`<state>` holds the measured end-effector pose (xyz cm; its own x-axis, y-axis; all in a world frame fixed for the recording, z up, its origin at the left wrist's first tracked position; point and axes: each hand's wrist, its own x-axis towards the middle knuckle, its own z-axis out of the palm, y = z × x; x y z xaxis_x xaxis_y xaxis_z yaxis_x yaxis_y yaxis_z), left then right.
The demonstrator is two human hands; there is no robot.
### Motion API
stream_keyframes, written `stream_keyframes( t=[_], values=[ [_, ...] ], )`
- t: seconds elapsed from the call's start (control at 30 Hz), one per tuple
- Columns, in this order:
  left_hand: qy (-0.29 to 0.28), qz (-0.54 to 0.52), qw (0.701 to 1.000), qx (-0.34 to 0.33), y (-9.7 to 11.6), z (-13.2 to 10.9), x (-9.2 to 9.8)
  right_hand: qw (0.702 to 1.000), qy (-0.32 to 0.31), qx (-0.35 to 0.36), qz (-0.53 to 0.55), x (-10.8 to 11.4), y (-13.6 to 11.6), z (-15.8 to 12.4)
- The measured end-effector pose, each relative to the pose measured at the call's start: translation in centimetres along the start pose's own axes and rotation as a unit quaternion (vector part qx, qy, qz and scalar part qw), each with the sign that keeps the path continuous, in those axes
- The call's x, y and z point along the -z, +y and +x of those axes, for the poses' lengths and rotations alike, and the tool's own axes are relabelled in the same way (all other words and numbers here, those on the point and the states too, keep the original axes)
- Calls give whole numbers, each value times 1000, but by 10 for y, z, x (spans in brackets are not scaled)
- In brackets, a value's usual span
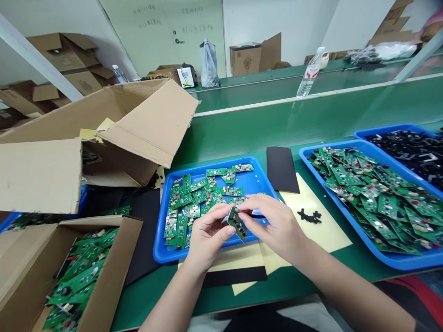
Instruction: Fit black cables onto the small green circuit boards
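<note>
My left hand (207, 235) and my right hand (275, 226) meet over the front edge of a blue tray (258, 180) with several green circuit boards. Between their fingertips they pinch one small green circuit board (236, 223), tilted on edge. Both hands are closed on it. A black die-cut piece (309, 216) lies on a yellow sheet (325, 230) just right of my right hand.
A second blue tray (313, 171) heaped with green boards stands at the right, and a third (387, 131) with black parts behind it. Open cardboard boxes (114, 272) with boards sit at the left. Black sheets (281, 168) lie on the green bench. A water bottle (309, 76) stands on the far conveyor.
</note>
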<state>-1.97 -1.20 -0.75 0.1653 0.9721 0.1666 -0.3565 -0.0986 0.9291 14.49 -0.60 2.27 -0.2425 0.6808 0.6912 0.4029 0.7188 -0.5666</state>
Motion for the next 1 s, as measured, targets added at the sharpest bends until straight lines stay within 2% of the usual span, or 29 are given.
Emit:
stream_keyframes(
  t=[0.07,0.2,0.33,0.53,0.73,0.83,1.0],
  values=[
    [-17,-6,1000,-2,-1,0,1,1000,8,9,-10,0,0,1],
    [-59,-22,998,-3,-1,1,2,996,3,68,-65,3,1,1],
    [-102,-32,994,31,2,1,2,985,-7,124,-118,9,2,3],
    [-138,-74,970,184,12,2,2,972,-72,176,-141,22,5,7],
    [-153,-114,911,365,16,4,8,960,-175,184,-121,34,5,9],
    [-160,-117,894,401,16,4,10,953,-187,197,-130,36,4,9],
    [-160,-98,892,411,17,5,11,949,-182,213,-146,35,2,9]
  ],
)
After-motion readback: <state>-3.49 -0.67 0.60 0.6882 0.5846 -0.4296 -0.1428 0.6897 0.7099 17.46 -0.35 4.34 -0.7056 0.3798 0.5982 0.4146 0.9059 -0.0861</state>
